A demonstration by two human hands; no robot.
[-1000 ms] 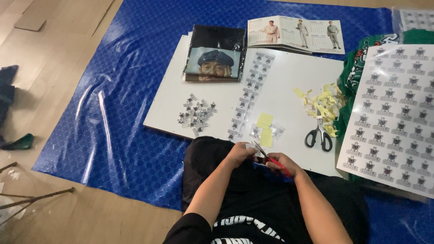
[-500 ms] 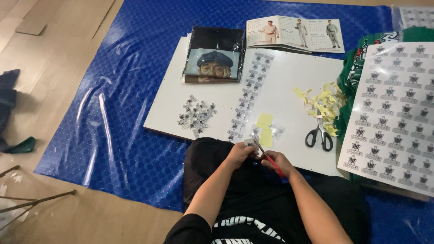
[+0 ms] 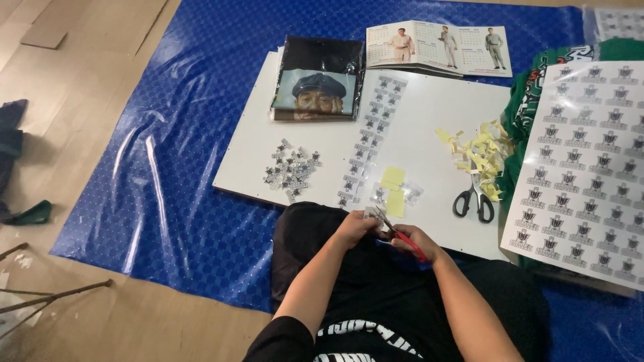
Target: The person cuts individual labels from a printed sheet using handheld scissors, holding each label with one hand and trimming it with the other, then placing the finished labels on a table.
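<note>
Nearest the camera, both hands meet over the person's dark lap at the near edge of the white board (image 3: 429, 114). The left hand (image 3: 355, 228) is curled closed on a small sticker piece (image 3: 371, 213), which is mostly hidden by the fingers and too small to make out. The right hand (image 3: 412, 240) is closed around red-handled scissors (image 3: 396, 231), whose blades touch that piece; only a strip of the red handle shows.

Just beyond lie yellow backing squares (image 3: 393, 188) and black scissors (image 3: 474, 198). To the left is a heap of cut stickers (image 3: 290, 169), with a long sticker strip (image 3: 367, 137) beside it. A pile of yellow scraps (image 3: 477, 151) sits to the right. A large printed sticker sheet (image 3: 590, 161) is cut off by the right edge and covers green cloth (image 3: 530, 100). Farthest lie a bagged dark shirt with a portrait (image 3: 315, 80) and an open calendar booklet (image 3: 439, 48), all on a blue tarp (image 3: 168, 167).
</note>
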